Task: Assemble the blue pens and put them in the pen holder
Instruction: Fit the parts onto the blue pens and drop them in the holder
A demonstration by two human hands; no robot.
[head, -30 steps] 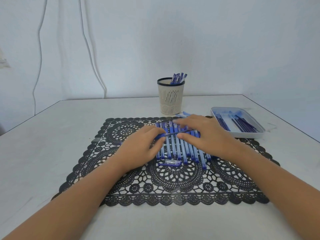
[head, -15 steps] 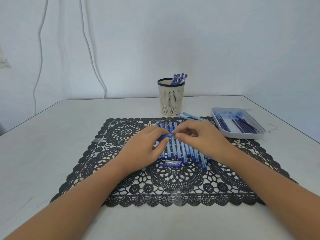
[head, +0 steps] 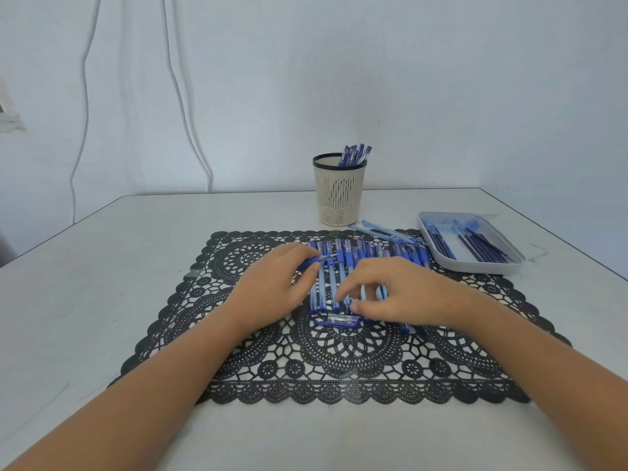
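The pen (head: 318, 261) in hand lies pinched between the left hand's (head: 272, 287) thumb and forefinger, tip pointing right, above the row of pens (head: 344, 263) on the mat (head: 339, 363). The right hand (head: 397, 294) curls its fingers down over the row's near ends, thumb and forefinger close together just above a loose cap (head: 337, 321); whether they grip anything I cannot tell. To do the step well, I judge: take the cap, line it up with the tip, and push straight on. The holder (head: 339, 195) stands behind with finished pens, and the tray (head: 470, 266) is at the right. No writing is readable.
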